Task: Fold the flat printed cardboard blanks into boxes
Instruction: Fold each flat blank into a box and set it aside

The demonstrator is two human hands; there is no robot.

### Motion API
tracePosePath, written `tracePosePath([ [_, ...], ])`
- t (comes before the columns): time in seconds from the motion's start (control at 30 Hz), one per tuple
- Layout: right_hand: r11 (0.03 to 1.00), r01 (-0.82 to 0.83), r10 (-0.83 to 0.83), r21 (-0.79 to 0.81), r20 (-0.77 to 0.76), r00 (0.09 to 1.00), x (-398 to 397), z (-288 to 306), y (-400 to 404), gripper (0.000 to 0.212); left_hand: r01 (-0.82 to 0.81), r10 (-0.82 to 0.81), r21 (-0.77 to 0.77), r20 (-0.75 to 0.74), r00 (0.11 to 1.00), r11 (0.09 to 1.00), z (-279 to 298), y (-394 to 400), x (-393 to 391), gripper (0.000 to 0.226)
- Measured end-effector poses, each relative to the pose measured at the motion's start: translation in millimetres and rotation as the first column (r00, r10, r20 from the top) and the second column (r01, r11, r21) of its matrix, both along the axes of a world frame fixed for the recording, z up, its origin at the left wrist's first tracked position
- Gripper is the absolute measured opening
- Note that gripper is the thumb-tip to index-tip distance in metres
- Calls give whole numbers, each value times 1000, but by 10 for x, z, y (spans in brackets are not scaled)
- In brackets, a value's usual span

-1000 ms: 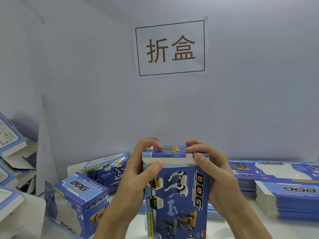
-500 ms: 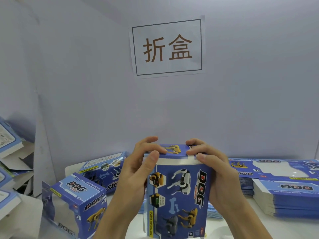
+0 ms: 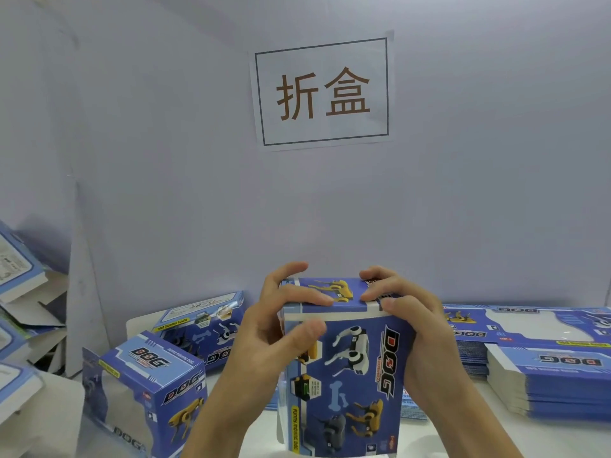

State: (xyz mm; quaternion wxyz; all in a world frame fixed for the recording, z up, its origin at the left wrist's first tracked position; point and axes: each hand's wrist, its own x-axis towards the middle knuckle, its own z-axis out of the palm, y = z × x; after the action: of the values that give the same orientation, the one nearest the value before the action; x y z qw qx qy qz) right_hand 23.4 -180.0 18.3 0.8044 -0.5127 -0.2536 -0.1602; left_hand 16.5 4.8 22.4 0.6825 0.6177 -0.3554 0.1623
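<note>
A blue printed "DOG" box (image 3: 350,375) stands upright in front of me on the white table (image 3: 545,438). My left hand (image 3: 281,322) grips its upper left corner, fingers curled over the top flap and thumb pressed on the front face. My right hand (image 3: 406,312) grips the upper right corner, fingers on the top flap. The top flap lies nearly flat with a white edge strip showing along the front. Stacks of flat printed blanks (image 3: 545,368) lie to the right.
Two folded boxes sit to the left: one (image 3: 148,388) near the table edge, another (image 3: 201,328) on its side by the wall. More boxes (image 3: 16,269) pile at the far left. A paper sign (image 3: 322,90) hangs on the grey wall.
The top flap has been pushed down closer to the box's front edge. Both hands stayed on the upper corners, my left thumb sliding lower on the front face.
</note>
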Motion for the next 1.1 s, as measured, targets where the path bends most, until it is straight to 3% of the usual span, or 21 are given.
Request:
tracePosePath([
  [0.2, 990, -67, 76, -124, 71, 995, -44, -1, -15, 39, -150, 154, -57, 64, 986, 987, -4, -27, 12, 14],
  [0.37, 974, 107, -89, -200, 97, 991, -30, 14, 28, 19, -187, 191, -41, 134, 972, 981, -3, -20, 22, 16],
  [0.57, 974, 93, -74, -205, 96, 993, -38, 20, 44, 9, -89, 96, -79, 79, 992, 993, -38, 32, 39, 25],
  [0.73, 977, 24, -7, -213, 80, 997, -73, 58, 7, 42, -40, 46, -64, 98, 994, 997, -17, 41, 36, 24],
  [0.87, 975, 19, -1, -220, 83, 997, -64, 38, 19, 31, -59, 66, -80, 89, 994, 995, -17, 46, 31, 27],
  [0.97, 981, -55, 70, -188, 72, 995, -63, 29, 22, 40, -20, 25, -71, 66, 997, 997, -32, 72, 45, 24],
  [1.1, 973, -10, 35, -231, 103, 994, -64, 38, 21, 37, -35, 39, -53, 71, 997, 998, -49, 86, 53, 19],
])
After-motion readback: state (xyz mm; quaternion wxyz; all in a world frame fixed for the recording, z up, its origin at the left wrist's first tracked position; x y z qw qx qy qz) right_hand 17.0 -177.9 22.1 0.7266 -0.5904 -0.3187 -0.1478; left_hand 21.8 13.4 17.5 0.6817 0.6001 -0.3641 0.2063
